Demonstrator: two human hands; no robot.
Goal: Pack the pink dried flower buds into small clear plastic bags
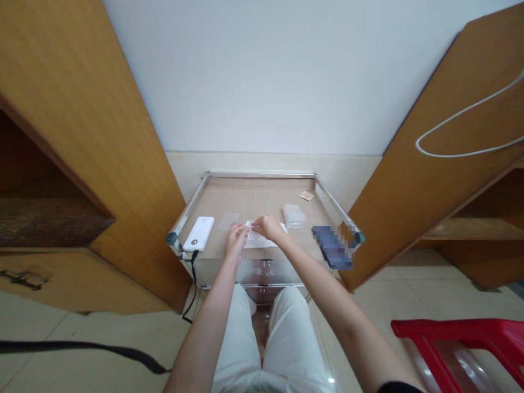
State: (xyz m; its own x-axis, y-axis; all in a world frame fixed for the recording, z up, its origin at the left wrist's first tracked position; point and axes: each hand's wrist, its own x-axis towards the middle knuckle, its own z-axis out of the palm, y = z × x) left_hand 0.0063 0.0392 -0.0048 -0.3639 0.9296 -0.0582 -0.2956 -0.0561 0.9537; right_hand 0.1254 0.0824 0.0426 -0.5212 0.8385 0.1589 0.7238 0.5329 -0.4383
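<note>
My left hand [236, 238] and my right hand [267, 225] meet over the front middle of a small wooden-topped table [245, 191]. Their fingertips pinch a small clear plastic bag [249, 225] between them; its contents, if any, are too small to make out. Beneath the hands lies a white sheet or flat bag [262, 241], partly covered by them. Just left of my left hand, another clear plastic bag [227, 220] lies flat. A stack of clear plastic bags [293, 216] rests to the right of my right hand.
On the left a white power bank [200, 232] has a black cable [194, 278] hanging over the front edge. A pixelated dark phone-like object [332, 246] lies at the right. A small tan card [306, 195] sits farther back. Metal rails edge the table; a red stool [458, 330] stands right.
</note>
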